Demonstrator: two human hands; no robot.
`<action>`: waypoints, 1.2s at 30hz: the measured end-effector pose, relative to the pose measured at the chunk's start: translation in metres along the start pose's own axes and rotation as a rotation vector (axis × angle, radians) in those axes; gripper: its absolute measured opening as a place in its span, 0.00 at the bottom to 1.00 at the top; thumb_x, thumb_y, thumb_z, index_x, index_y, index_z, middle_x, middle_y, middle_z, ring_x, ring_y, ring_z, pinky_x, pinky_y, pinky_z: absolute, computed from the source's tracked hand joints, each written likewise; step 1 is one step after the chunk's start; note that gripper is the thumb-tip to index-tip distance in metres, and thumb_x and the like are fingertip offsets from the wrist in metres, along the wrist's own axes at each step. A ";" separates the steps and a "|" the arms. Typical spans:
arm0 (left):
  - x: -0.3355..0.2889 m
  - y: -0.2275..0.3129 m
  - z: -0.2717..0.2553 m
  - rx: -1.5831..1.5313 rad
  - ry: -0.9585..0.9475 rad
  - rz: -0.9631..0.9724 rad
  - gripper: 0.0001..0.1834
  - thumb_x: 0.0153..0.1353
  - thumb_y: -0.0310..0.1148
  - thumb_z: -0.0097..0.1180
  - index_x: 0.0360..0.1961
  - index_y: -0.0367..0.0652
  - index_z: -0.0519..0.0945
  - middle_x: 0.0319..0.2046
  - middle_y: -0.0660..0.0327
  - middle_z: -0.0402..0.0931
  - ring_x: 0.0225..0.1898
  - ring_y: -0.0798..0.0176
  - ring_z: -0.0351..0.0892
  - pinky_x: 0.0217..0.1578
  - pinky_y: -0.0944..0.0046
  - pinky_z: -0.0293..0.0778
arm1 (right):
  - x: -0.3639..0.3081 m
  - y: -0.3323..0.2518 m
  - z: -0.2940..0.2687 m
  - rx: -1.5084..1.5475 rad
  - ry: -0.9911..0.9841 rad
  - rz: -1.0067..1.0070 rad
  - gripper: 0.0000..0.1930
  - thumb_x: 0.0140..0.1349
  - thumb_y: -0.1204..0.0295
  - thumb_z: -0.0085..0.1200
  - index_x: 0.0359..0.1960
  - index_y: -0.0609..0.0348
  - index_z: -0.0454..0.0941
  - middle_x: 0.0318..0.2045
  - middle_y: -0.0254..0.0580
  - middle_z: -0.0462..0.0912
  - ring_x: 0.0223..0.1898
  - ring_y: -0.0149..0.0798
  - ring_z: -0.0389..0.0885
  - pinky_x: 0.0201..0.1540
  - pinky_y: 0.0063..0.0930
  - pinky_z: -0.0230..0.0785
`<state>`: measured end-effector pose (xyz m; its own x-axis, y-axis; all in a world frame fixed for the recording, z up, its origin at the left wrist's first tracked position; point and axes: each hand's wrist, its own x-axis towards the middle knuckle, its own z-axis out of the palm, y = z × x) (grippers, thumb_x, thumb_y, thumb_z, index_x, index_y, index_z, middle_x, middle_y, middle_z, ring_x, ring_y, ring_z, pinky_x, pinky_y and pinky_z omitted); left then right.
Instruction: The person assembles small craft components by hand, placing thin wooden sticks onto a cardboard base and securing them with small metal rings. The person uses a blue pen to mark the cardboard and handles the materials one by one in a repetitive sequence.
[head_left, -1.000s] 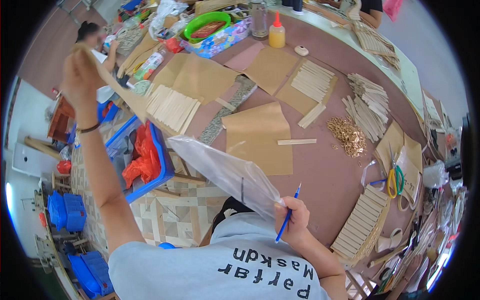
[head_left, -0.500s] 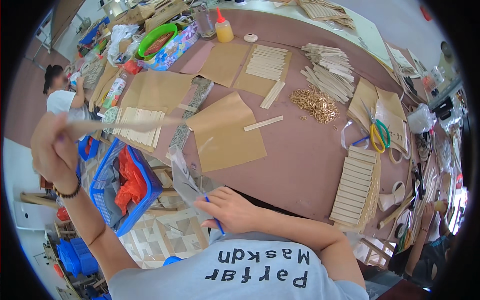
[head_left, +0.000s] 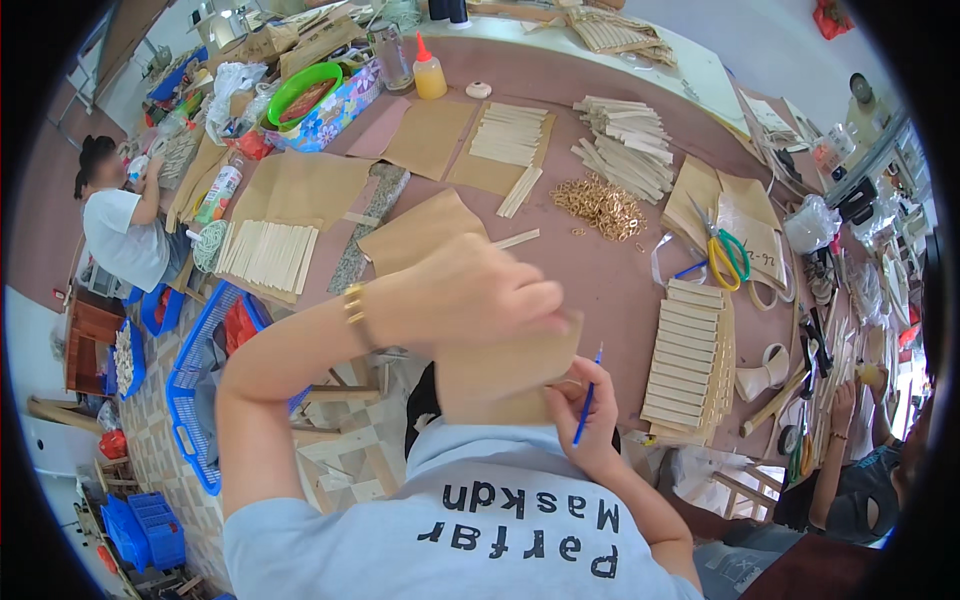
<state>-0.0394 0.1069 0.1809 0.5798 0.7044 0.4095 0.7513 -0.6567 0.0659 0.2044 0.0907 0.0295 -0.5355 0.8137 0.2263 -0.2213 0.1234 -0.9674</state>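
Observation:
Close before my chest is a tan sheet (head_left: 510, 375), blurred by motion. My left hand (head_left: 500, 300), with a gold band on its wrist, is over the sheet's upper part. Its fingers are curled and smeared; whatever they grip is hidden. Beside the sheet's right edge, my right hand (head_left: 588, 410) pinches a slim blue pen-like tool (head_left: 585, 412) tilted upright, and its fingertips touch the sheet's lower right corner. On the table just beyond my left hand are a brown sheet (head_left: 430, 225), partly covered by my arm, and a single pale strip (head_left: 517, 239).
Pale strips (head_left: 625, 145), a heap of small gold rings (head_left: 600, 210), scissors (head_left: 724, 255) and stacked strip-covered sheets (head_left: 682, 360) lie on the table (head_left: 590, 280). A glue bottle (head_left: 429, 75) stands at the back. Left are a blue basket (head_left: 190, 390) and a seated person (head_left: 125, 230).
My left hand has swung from the far left, where it held a pale strip, to before my chest. My right hand has shifted right with the blue tool. The clear film beside it is out of sight.

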 end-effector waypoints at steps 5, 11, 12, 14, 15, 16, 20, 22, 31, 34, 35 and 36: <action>0.011 -0.052 0.125 -0.094 -0.098 -0.124 0.22 0.66 0.50 0.52 0.24 0.43 0.73 0.19 0.58 0.76 0.23 0.50 0.79 0.23 0.52 0.73 | -0.005 0.011 -0.020 -0.245 0.132 0.237 0.25 0.60 0.84 0.58 0.59 0.64 0.65 0.51 0.46 0.77 0.41 0.28 0.81 0.40 0.19 0.74; 0.026 -0.065 0.190 -0.154 -0.002 -0.119 0.24 0.62 0.54 0.56 0.24 0.42 0.74 0.21 0.57 0.76 0.25 0.49 0.80 0.27 0.52 0.74 | 0.002 -0.009 -0.031 -0.402 0.172 0.448 0.20 0.61 0.81 0.57 0.55 0.63 0.70 0.44 0.43 0.79 0.33 0.25 0.79 0.35 0.17 0.73; 0.026 -0.066 0.194 -0.170 0.028 -0.138 0.24 0.60 0.54 0.58 0.25 0.42 0.74 0.23 0.57 0.76 0.26 0.49 0.79 0.28 0.52 0.74 | 0.004 -0.013 -0.033 -0.438 0.164 0.544 0.18 0.61 0.80 0.58 0.54 0.63 0.71 0.42 0.42 0.80 0.31 0.25 0.79 0.34 0.17 0.73; 0.024 -0.067 0.197 -0.195 0.087 -0.177 0.24 0.57 0.54 0.62 0.26 0.41 0.76 0.25 0.57 0.75 0.29 0.50 0.79 0.30 0.53 0.74 | 0.005 -0.014 -0.041 -0.629 0.161 0.422 0.16 0.62 0.79 0.58 0.51 0.63 0.73 0.38 0.39 0.82 0.27 0.26 0.76 0.31 0.20 0.72; 0.023 -0.067 0.197 -0.219 0.098 -0.207 0.24 0.55 0.54 0.64 0.27 0.41 0.76 0.26 0.57 0.75 0.29 0.51 0.79 0.31 0.54 0.74 | 0.006 -0.014 -0.045 -0.723 0.158 0.358 0.15 0.62 0.78 0.58 0.50 0.63 0.74 0.36 0.38 0.82 0.24 0.26 0.75 0.30 0.21 0.71; 0.023 -0.066 0.196 -0.241 0.108 -0.239 0.24 0.53 0.53 0.66 0.27 0.40 0.77 0.26 0.58 0.74 0.30 0.52 0.78 0.31 0.55 0.74 | 0.010 -0.017 -0.047 -0.746 0.151 0.289 0.14 0.61 0.77 0.59 0.49 0.63 0.75 0.34 0.40 0.81 0.23 0.28 0.75 0.28 0.23 0.70; 0.020 -0.062 0.190 -0.317 0.143 -0.306 0.23 0.48 0.50 0.70 0.30 0.40 0.78 0.29 0.59 0.74 0.33 0.54 0.76 0.37 0.56 0.73 | 0.041 -0.016 -0.059 -0.911 0.114 0.077 0.13 0.58 0.79 0.60 0.45 0.62 0.76 0.34 0.47 0.80 0.28 0.42 0.80 0.31 0.32 0.71; 0.018 -0.057 0.192 -0.311 0.217 -0.293 0.22 0.48 0.49 0.70 0.30 0.41 0.78 0.30 0.59 0.73 0.37 0.54 0.75 0.41 0.55 0.72 | 0.066 -0.003 -0.070 -1.005 0.087 -0.008 0.14 0.56 0.82 0.58 0.45 0.62 0.76 0.35 0.49 0.81 0.32 0.46 0.81 0.35 0.36 0.73; 0.027 -0.048 0.196 -0.187 0.216 -0.320 0.20 0.48 0.45 0.68 0.30 0.41 0.77 0.31 0.59 0.71 0.41 0.54 0.70 0.47 0.53 0.66 | 0.132 0.030 -0.082 -0.871 0.035 0.048 0.15 0.55 0.85 0.53 0.45 0.63 0.76 0.38 0.52 0.82 0.36 0.51 0.82 0.39 0.37 0.74; 0.024 -0.046 0.204 -0.106 0.230 -0.291 0.17 0.51 0.43 0.67 0.29 0.41 0.77 0.30 0.59 0.70 0.40 0.54 0.70 0.45 0.54 0.66 | 0.132 0.031 -0.083 -0.857 0.057 0.022 0.14 0.55 0.84 0.55 0.44 0.63 0.77 0.37 0.51 0.83 0.35 0.50 0.82 0.39 0.35 0.74; 0.024 -0.044 0.205 -0.078 0.234 -0.274 0.16 0.52 0.42 0.66 0.29 0.41 0.77 0.30 0.60 0.70 0.39 0.54 0.70 0.44 0.54 0.66 | 0.131 0.031 -0.084 -0.857 0.055 0.040 0.14 0.55 0.83 0.55 0.44 0.63 0.77 0.37 0.51 0.83 0.35 0.50 0.82 0.38 0.35 0.74; 0.022 -0.042 0.204 -0.112 0.188 -0.302 0.15 0.52 0.41 0.65 0.30 0.41 0.77 0.32 0.59 0.70 0.40 0.53 0.70 0.45 0.53 0.66 | 0.131 0.031 -0.084 -0.856 0.052 0.057 0.13 0.55 0.83 0.56 0.44 0.63 0.77 0.37 0.51 0.83 0.35 0.50 0.82 0.38 0.36 0.74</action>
<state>0.0056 0.2050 0.0012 0.2609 0.8160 0.5159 0.8344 -0.4593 0.3045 0.1954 0.2492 0.0195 -0.4846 0.8540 0.1893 0.5073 0.4506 -0.7346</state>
